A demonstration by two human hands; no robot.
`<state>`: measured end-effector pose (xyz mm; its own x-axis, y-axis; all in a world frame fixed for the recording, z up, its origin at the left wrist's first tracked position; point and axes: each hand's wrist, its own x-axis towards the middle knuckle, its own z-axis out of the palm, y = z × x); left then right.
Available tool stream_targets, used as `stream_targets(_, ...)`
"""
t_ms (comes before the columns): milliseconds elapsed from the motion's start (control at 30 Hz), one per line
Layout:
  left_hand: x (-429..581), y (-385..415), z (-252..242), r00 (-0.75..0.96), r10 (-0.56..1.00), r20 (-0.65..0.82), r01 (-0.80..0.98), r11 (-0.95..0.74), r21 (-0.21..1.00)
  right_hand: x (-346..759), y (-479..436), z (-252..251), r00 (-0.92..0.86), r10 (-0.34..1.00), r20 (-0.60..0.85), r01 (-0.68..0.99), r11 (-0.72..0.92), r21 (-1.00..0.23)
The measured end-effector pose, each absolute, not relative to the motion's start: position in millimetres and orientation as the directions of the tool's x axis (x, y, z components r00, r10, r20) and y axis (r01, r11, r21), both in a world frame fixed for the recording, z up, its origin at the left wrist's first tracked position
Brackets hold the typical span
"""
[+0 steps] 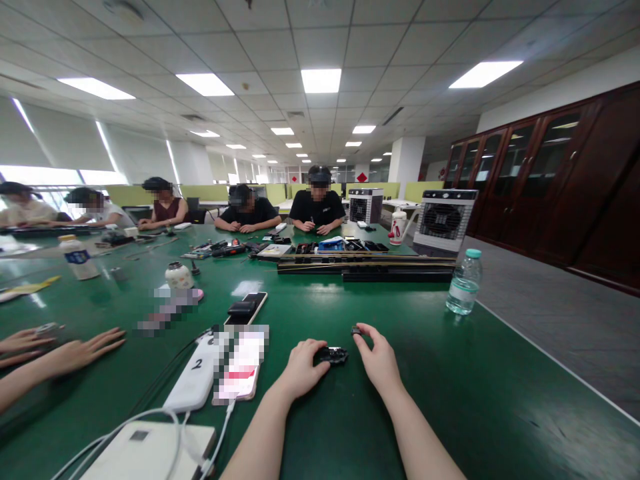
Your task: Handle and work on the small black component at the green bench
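Observation:
My left hand (pixel 303 365) rests on the green table (pixel 450 387), its fingers curled round a small black device (pixel 332 355) that lies between my two hands. A little to the right, my right hand (pixel 379 357) pinches a tiny black part (pixel 356 330) between thumb and fingertips, just above the table. The two hands are a few centimetres apart.
Left of my hands lie a phone (pixel 240 367), a white power bank (pixel 196 377) with cables, and a white box (pixel 150 453). Another phone (pixel 246 308) lies further back. A water bottle (pixel 465 281) stands right. A neighbour's hand (pixel 80 350) lies flat at left. Several people sit at the far end.

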<state>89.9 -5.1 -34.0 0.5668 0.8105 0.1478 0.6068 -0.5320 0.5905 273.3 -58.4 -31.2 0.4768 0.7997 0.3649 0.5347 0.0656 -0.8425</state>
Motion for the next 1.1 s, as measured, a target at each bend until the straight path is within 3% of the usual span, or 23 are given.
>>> stream_targets(200,89.9,-4.8,-34.2,0.566,0.810,0.154,0.610,-0.537,0.583,272.1,-57.5,-34.5,0.400,0.843,0.360,0.578,0.073,-0.813)
stream_targets(533,89.7,-2.9,-38.0,0.570,0.801,0.184,0.601,-0.559,0.572,263.1,-60.1,-33.1,0.199,0.952,0.232,0.594,0.071,-0.801)
stream_targets(833,90.7,-2.2,-36.5,0.569,0.803,0.179,0.619,-0.561,0.550,260.3,-59.1,-34.5,0.197,0.944,0.264,0.554,0.115,-0.825)
stream_targets(1100,90.5,-2.2,-37.3,0.565,0.805,0.179,0.615,-0.556,0.559,258.2,-56.9,-38.8,0.091,0.955,0.282,0.680,0.147,-0.718)
